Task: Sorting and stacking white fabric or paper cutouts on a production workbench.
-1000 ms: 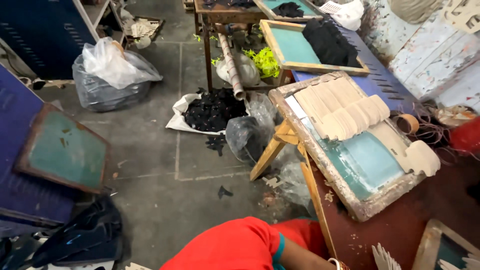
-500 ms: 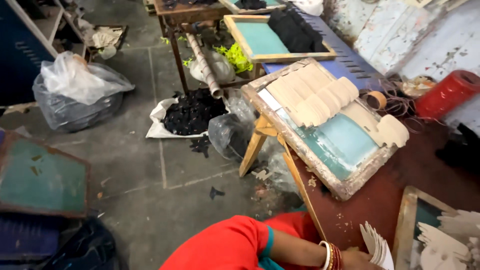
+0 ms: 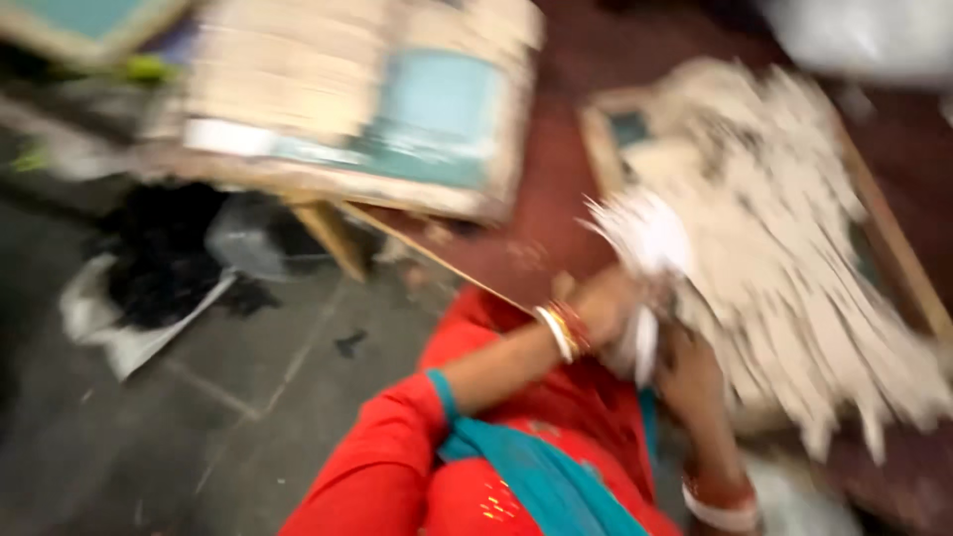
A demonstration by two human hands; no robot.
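Presently: left hand point(image 3: 606, 308) grasping fanned white paper strips point(image 3: 645, 233); right hand point(image 3: 690, 372) beside them, grip indiscernible through blur. Strip-gathering underway over wooden frame point(image 3: 898, 268) on dark red surface point(image 3: 556, 189).

You have two hands in view, the left hand point(image 3: 608, 308) and the right hand point(image 3: 687, 369), two wooden frames point(image 3: 437, 109) point(image 3: 893, 258), and paper strips point(image 3: 794, 248) too blurred to count.
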